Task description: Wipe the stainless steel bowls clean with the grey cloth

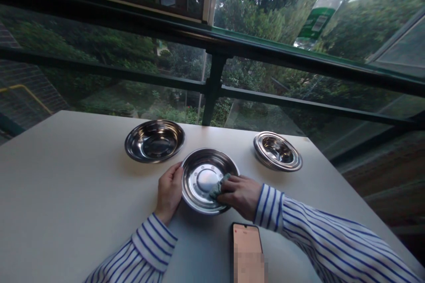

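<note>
A shiny steel bowl (207,180) is in the middle of the table, tilted slightly toward me. My left hand (168,191) grips its left rim, thumb on top and the other fingers hidden beneath. In my right hand (241,194) is a crumpled greenish cloth (218,188), pressed against the inside of the bowl at its lower right. The fingers are closed over the cloth, which hides part of the bowl's inner wall.
A wider steel bowl (155,141) stands at the back left. Several stacked steel bowls (278,151) are at the back right. A phone (247,247) lies near me on the white table (83,194). Behind the table runs a dark railing (212,82); a plastic bottle (318,17) stands on its ledge.
</note>
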Demonstrator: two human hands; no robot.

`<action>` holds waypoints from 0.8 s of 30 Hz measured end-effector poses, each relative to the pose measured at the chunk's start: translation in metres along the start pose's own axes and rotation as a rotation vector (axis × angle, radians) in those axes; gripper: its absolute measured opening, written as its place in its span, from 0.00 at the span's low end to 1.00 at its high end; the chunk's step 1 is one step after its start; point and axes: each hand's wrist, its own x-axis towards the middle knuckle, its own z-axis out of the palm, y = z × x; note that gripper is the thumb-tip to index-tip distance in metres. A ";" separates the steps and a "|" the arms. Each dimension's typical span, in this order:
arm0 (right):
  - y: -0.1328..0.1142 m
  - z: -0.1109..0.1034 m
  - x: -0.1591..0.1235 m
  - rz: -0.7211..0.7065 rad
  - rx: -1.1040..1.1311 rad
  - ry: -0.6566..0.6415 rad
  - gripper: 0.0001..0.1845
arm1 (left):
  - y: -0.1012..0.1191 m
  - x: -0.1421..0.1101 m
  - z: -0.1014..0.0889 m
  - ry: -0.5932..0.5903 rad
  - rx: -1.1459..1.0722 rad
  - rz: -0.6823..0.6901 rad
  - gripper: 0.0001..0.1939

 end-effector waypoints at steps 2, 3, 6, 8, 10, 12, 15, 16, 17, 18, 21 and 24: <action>-0.007 0.006 0.005 -0.037 0.062 0.038 0.12 | 0.000 -0.001 0.000 0.003 0.020 0.016 0.20; -0.011 0.008 0.007 -0.063 0.103 0.061 0.13 | 0.000 -0.001 0.000 0.005 0.032 0.020 0.20; -0.017 0.012 0.011 -0.106 0.168 0.084 0.12 | 0.001 -0.002 -0.001 0.019 0.055 0.031 0.18; -0.012 0.010 0.007 -0.066 0.123 0.039 0.12 | 0.002 -0.002 -0.002 0.013 0.075 0.049 0.18; -0.004 0.007 0.003 0.013 0.027 -0.030 0.12 | 0.002 -0.002 -0.002 -0.004 0.091 0.066 0.18; 0.006 0.005 0.003 0.111 -0.067 -0.078 0.10 | 0.002 -0.002 -0.001 -0.022 0.094 0.075 0.18; 0.019 0.010 0.017 0.228 -0.116 -0.079 0.07 | 0.002 -0.002 0.000 -0.034 0.099 0.086 0.17; 0.023 0.012 0.025 0.250 -0.114 -0.066 0.07 | 0.002 -0.002 0.000 -0.038 0.102 0.091 0.17; 0.027 0.015 0.034 0.271 -0.110 -0.048 0.09 | 0.001 -0.002 0.000 -0.040 0.107 0.096 0.18; 0.031 0.018 0.043 0.278 -0.099 -0.035 0.09 | 0.001 -0.002 0.000 -0.042 0.113 0.103 0.18; 0.037 0.023 0.071 0.247 -0.046 0.005 0.09 | 0.001 -0.003 0.000 -0.037 0.144 0.130 0.18; 0.030 0.025 0.090 0.153 0.022 0.029 0.10 | 0.003 -0.002 0.001 -0.015 0.174 0.151 0.17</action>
